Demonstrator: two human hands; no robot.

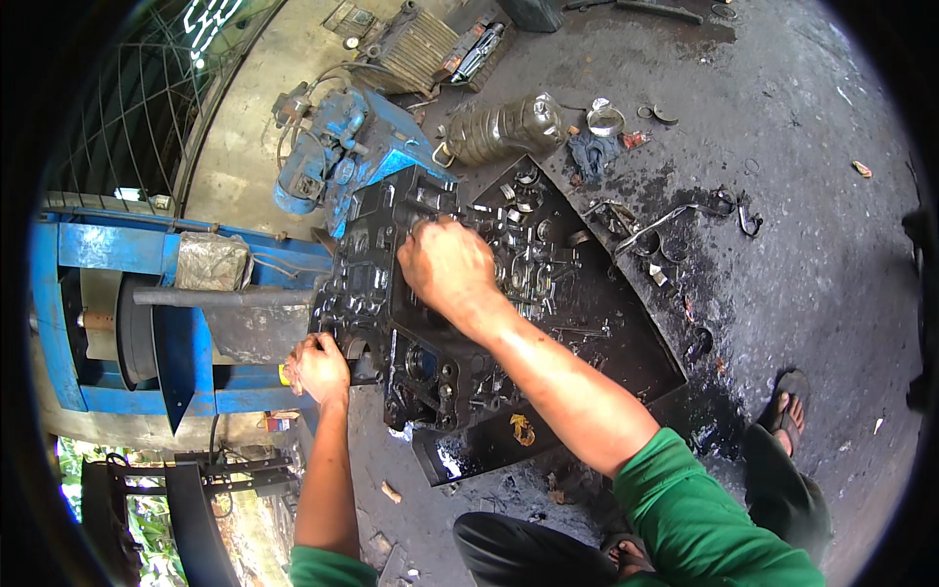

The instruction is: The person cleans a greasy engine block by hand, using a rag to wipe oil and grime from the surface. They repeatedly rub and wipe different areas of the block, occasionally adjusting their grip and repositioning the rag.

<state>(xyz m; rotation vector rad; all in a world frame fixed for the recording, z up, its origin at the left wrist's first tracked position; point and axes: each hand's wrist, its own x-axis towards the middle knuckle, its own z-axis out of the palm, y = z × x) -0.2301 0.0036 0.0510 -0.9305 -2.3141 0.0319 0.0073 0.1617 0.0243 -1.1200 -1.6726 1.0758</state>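
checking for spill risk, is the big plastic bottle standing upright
No, the bottle lies on its side on the floor.

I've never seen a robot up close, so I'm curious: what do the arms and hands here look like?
They're a person's. The left hand and right hand are ungloved, with no watch or cables visible. Green sleeves stop short of the forearms, which are bare.
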